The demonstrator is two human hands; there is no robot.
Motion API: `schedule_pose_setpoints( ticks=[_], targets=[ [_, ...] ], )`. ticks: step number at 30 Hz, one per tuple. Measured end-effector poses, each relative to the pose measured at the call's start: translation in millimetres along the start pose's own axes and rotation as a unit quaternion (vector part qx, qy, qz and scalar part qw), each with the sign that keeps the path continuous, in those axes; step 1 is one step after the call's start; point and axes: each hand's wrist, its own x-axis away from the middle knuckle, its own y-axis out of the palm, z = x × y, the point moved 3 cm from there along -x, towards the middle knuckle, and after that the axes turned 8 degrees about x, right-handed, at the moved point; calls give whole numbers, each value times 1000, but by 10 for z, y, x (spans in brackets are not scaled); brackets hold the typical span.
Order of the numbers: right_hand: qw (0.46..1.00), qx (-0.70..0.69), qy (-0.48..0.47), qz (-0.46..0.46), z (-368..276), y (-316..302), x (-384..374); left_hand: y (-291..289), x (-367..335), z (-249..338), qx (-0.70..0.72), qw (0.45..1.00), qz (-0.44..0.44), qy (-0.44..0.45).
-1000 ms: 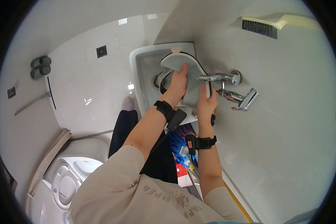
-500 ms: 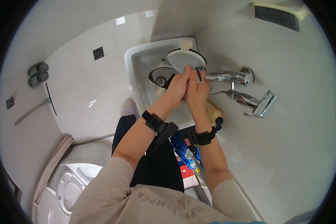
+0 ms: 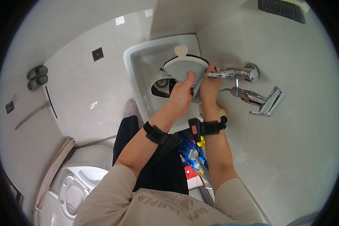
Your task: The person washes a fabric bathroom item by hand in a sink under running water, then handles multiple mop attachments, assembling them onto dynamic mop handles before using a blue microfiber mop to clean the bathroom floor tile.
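The grey cloth [image 3: 184, 67] is now gripped by both the left hand [image 3: 181, 96] and right hand [image 3: 209, 87], brought together beneath the tap [image 3: 233, 73] since a second ago.

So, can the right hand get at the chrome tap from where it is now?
Probably yes. The right hand is at the edge of the grey cloth, with its fingertips right beside the chrome tap spout; nothing appears to lie between them.

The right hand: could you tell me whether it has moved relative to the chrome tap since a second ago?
Yes. The right hand has slid from below the chrome tap spout towards the basin, joining the left hand on the grey cloth.
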Motion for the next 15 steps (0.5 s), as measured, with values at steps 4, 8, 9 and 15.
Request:
schedule_pose_setpoints(
  ticks=[4, 8, 9, 15],
  targets=[
    [970, -222, 21, 100, 40, 92, 81, 80, 42, 116, 53, 997, -60, -1],
    [979, -197, 43, -28, 63, -38, 123, 132, 5, 262, -225, 973, -54, 9],
    [975, -215, 51, -17, 33, -64, 142, 114, -40, 259, -224, 973, -53, 9],
    [904, -400, 154, 2, 5, -305, 372, 152, -195, 284, 96, 991, -74, -57]
  ],
)
